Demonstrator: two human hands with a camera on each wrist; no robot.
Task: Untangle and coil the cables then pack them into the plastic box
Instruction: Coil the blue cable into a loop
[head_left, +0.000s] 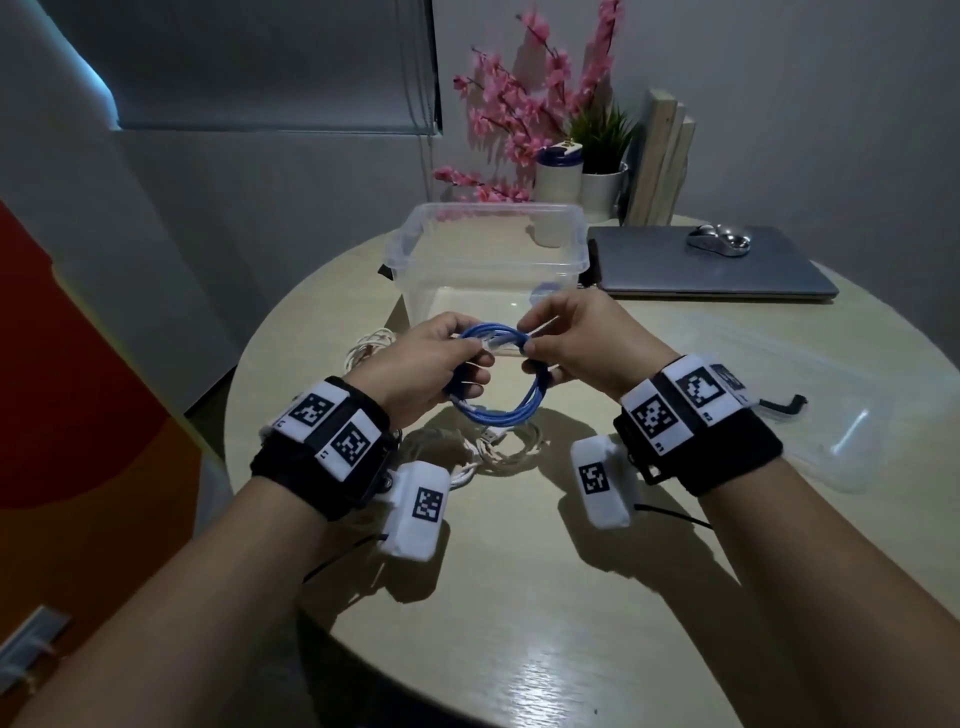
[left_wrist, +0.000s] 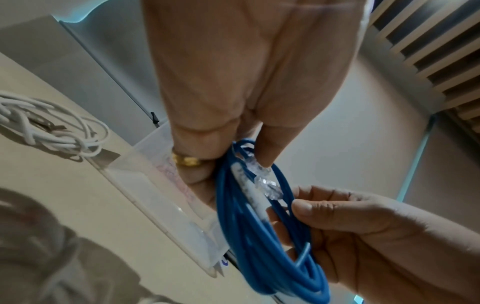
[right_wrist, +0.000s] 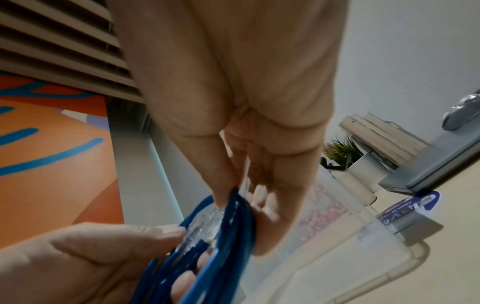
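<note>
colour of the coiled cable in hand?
Blue cable, with clear plug ends; clearest in the left wrist view.

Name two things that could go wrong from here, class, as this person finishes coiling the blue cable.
1. Both plugs lie loose against the blue cable; if the left hand or right hand eases off, the coil may spring open.
2. The white cables directly beneath could snag a dropped loop.

Round table (head_left: 519, 597): box (head_left: 483, 260), laptop (head_left: 711, 270), cables (head_left: 498, 452).
</note>
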